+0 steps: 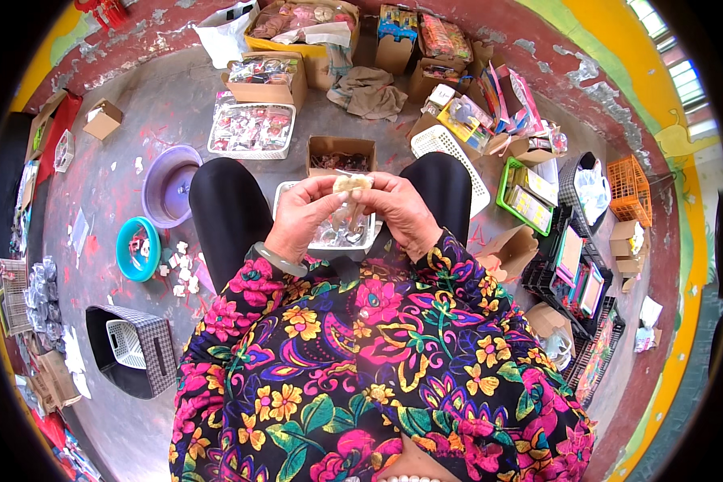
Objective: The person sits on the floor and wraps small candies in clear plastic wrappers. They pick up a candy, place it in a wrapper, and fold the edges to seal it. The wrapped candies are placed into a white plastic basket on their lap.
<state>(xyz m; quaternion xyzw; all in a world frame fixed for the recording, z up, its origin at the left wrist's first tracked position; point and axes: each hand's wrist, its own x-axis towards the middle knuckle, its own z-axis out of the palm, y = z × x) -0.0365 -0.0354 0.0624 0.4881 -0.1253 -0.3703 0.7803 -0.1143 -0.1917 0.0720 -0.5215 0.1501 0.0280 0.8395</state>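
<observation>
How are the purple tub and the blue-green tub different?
Colour: the purple tub is light purple, while the blue-green tub is bright blue-green.
Size: the purple tub looks bigger and wider than the blue-green tub.
Place: the purple tub shows right next to the person's left knee; the blue-green tub is farther left, near some scattered white pieces.
Both are round and open at the top.
</observation>
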